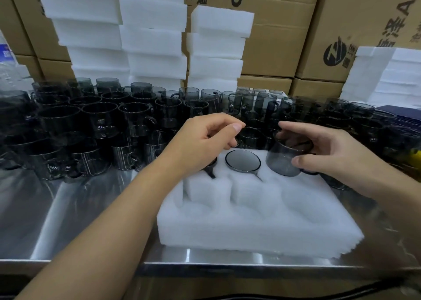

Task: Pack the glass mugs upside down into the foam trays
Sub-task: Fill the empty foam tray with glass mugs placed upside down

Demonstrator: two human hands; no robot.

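Note:
A white foam tray [250,220] lies on the steel table in front of me. In its back row one smoky glass mug [242,160] sits upside down in a slot, base up. Another mug [210,166] is in the slot to its left, mostly hidden under my left hand [205,140], whose fingers hang curled above it. My right hand [325,151] grips a third smoky mug [284,157], upside down and tilted, over the tray's back right slot. The front slots hold nothing.
Several dark glass mugs [102,122] crowd the table behind and left of the tray. Stacks of white foam trays [152,37] and cardboard boxes [284,37] stand at the back. More foam [387,76] is at right. The table's front edge [250,264] is near.

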